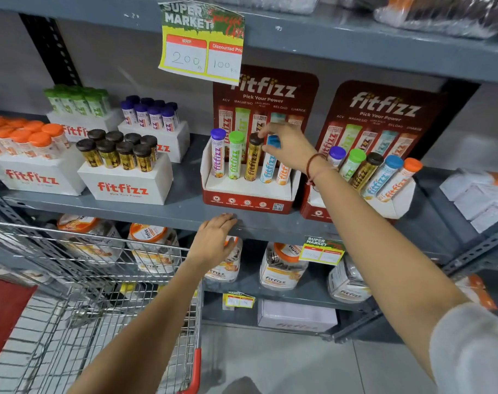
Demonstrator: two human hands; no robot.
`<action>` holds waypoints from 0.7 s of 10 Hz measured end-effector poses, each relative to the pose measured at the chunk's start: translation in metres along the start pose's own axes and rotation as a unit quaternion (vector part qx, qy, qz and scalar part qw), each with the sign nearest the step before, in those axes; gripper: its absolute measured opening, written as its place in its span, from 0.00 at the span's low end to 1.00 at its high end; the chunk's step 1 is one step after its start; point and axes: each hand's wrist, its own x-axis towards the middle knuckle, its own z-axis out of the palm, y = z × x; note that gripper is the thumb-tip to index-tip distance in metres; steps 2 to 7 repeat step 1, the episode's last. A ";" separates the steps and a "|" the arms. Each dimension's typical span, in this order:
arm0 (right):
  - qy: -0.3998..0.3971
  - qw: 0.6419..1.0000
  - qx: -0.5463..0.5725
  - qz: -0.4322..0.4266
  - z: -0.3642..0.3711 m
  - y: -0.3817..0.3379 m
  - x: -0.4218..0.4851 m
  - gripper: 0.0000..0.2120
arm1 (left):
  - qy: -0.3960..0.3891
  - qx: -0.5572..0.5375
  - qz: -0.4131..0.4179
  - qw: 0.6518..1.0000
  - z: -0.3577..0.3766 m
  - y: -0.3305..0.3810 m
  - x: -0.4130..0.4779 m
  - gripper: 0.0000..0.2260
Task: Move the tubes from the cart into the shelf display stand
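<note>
At the lower left, a wire shopping cart is seen, its basket mesh running under the left forearm. The left arm is stretched forward and up from the bottom edge, and the left hand is laid flat, palm down and fingers loose, on the front lip of the grey shelf; nothing is held in it. Just above it on that shelf, the red fitfizz display stand is placed, with five tubes upright in its slots: a purple-capped tube, a green-capped tube, a brown-capped tube, a blue-capped tube and an orange tube, whose cap is hidden behind the hand. The right arm is reached diagonally from the lower right, a red thread tied at the wrist. The right hand is curled over the stand, fingertips touching the brown cap, the blue cap beneath the palm; whether either is pinched cannot be told. A second, filled stand is set to the right.
</note>
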 end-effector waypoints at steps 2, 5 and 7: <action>0.079 0.997 0.019 -0.015 -0.003 0.000 -0.031 0.09 | 0.011 -0.028 -0.029 0.999 -0.021 0.008 0.014 0.17; 0.079 0.997 0.019 -0.015 -0.003 0.000 -0.031 0.09 | 0.011 -0.028 -0.029 0.999 -0.021 0.008 0.014 0.17; 0.079 0.997 0.019 -0.015 -0.003 0.000 -0.031 0.09 | 0.011 -0.028 -0.029 0.999 -0.021 0.008 0.014 0.17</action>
